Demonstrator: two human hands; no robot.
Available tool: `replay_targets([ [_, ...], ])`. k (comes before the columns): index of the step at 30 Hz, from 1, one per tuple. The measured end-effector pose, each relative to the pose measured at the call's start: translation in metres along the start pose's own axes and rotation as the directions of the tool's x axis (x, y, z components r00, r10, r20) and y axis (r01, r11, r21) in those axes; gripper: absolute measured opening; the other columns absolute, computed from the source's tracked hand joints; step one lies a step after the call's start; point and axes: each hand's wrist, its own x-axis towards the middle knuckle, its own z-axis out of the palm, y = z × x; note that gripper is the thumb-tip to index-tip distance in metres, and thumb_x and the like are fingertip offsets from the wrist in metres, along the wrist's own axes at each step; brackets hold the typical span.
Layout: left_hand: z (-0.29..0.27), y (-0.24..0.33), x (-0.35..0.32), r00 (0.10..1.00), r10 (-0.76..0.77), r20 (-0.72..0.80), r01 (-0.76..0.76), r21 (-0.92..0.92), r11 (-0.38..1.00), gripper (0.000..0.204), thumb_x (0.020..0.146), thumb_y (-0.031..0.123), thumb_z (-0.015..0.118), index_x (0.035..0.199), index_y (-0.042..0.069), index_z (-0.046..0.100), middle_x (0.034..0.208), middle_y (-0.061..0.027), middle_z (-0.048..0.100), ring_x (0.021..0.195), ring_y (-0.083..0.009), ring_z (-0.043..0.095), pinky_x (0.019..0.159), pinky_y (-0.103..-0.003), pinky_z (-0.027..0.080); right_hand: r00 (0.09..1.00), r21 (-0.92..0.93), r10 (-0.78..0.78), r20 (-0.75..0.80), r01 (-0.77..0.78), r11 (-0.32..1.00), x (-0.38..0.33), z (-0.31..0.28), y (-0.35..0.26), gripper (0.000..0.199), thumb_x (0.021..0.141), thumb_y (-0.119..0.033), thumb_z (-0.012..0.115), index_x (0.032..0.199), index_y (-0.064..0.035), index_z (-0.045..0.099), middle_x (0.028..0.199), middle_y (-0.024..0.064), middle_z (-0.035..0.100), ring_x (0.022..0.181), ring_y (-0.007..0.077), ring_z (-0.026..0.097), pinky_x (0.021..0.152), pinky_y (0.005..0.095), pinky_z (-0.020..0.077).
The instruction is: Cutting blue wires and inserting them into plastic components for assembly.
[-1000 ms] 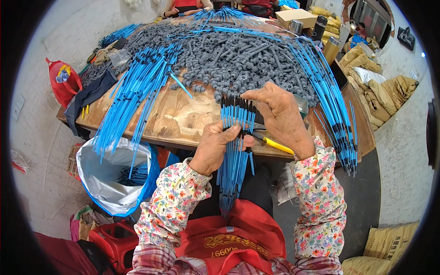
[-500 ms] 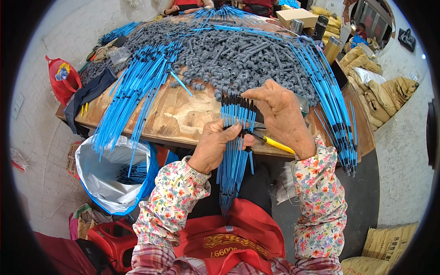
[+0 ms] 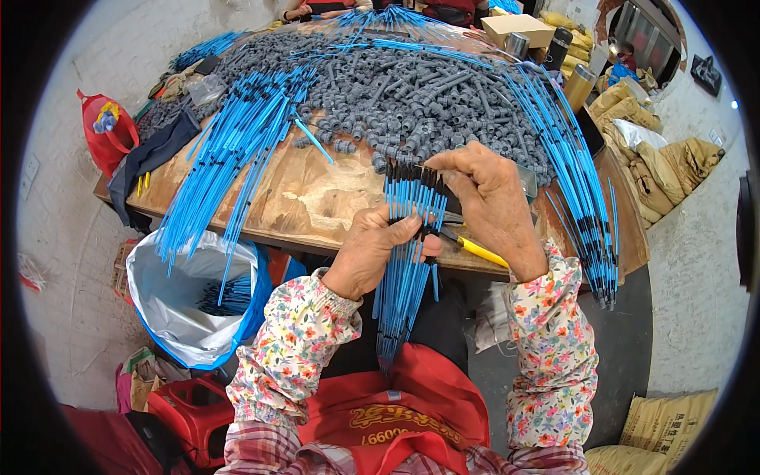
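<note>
From my distant seat, I saw a red bag (image 3: 96, 146) at far left, beside a dark cloth (image 3: 154, 154) draped over the edge of the worktop (image 3: 324, 198). Next lay a heap of blue rods (image 3: 229, 150), its lower ends jutting past the edge above an open, silver-lined sack (image 3: 162, 285). In the middle, my left hand (image 3: 372, 245) was closed around a fanned bundle (image 3: 404, 277) of blue, black-tipped rods, held upright at the near edge, in front of a pile of grey fittings (image 3: 412, 87). My right hand (image 3: 487, 190) had its bent forefinger at the bundle's top right tips; I could not tell whether it pinched one. Below it lay yellow-handled pliers (image 3: 483, 252). Farther right, more rods (image 3: 574, 174) overhung the worktop, with brown sacks (image 3: 689, 162) beyond.
</note>
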Motion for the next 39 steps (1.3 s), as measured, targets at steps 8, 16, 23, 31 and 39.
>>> replay_targets([
  [8, 0.002, 0.001, -0.001, 1.000, 0.003, 0.004, -0.003, -0.025, 1.000, 0.018, 0.093, 0.012, 0.054, 0.104, 0.000, 0.061, 0.083, -0.0095, 0.067, 0.071, -0.0166, 0.067, 0.061, -0.027, 0.055, 1.000, -0.083, 0.024, 0.002, -0.024, 0.996, -0.001, 0.000, -0.010, 0.014, 0.081, 0.002, 0.058, 0.091, -0.0015, 0.067, 0.072, 0.0097, 0.055, 0.066, 0.0208, 0.053, 0.060, 0.0318, 0.0411],
  [16, 0.002, 0.002, -0.001, 1.000, 0.001, 0.009, -0.001, -0.009, 1.000, 0.017, 0.092, 0.010, 0.054, 0.104, 0.000, 0.060, 0.083, -0.0099, 0.067, 0.071, -0.0160, 0.067, 0.062, -0.027, 0.055, 0.999, -0.025, 0.012, 0.034, -0.012, 1.000, 0.002, -0.005, -0.006, 0.013, 0.081, 0.001, 0.058, 0.091, -0.0016, 0.066, 0.072, 0.0087, 0.053, 0.066, 0.0200, 0.052, 0.060, 0.0313, 0.0410],
  [23, 0.001, 0.002, -0.001, 1.000, 0.008, 0.023, -0.007, -0.014, 1.000, 0.016, 0.092, 0.010, 0.055, 0.103, -0.001, 0.060, 0.083, -0.0101, 0.067, 0.071, -0.0159, 0.067, 0.063, -0.027, 0.055, 0.998, -0.006, -0.003, 0.056, 0.003, 1.000, 0.003, -0.005, -0.004, 0.014, 0.081, 0.001, 0.058, 0.092, -0.0017, 0.066, 0.073, 0.0077, 0.051, 0.065, 0.0183, 0.050, 0.060, 0.0299, 0.0404],
  [31, -0.002, 0.001, -0.001, 0.999, 0.020, 0.050, -0.019, -0.008, 1.000, 0.016, 0.091, 0.010, 0.057, 0.102, -0.001, 0.060, 0.084, -0.0104, 0.068, 0.072, -0.0158, 0.067, 0.063, -0.027, 0.056, 0.994, -0.021, -0.032, 0.103, 0.034, 0.999, 0.005, -0.010, -0.004, 0.015, 0.082, 0.001, 0.056, 0.093, -0.0010, 0.066, 0.071, 0.0076, 0.049, 0.064, 0.0182, 0.050, 0.059, 0.0293, 0.0396],
  [39, -0.009, 0.002, 0.001, 0.995, 0.007, 0.102, -0.009, 0.016, 1.000, 0.017, 0.090, 0.013, 0.059, 0.102, 0.001, 0.061, 0.082, -0.0111, 0.068, 0.072, -0.0165, 0.068, 0.060, -0.026, 0.054, 0.998, 0.040, -0.019, 0.064, 0.017, 0.999, 0.004, -0.004, -0.006, 0.012, 0.081, -0.001, 0.057, 0.089, -0.0026, 0.066, 0.073, 0.0131, 0.054, 0.069, 0.0295, 0.056, 0.061, 0.0380, 0.0432],
])
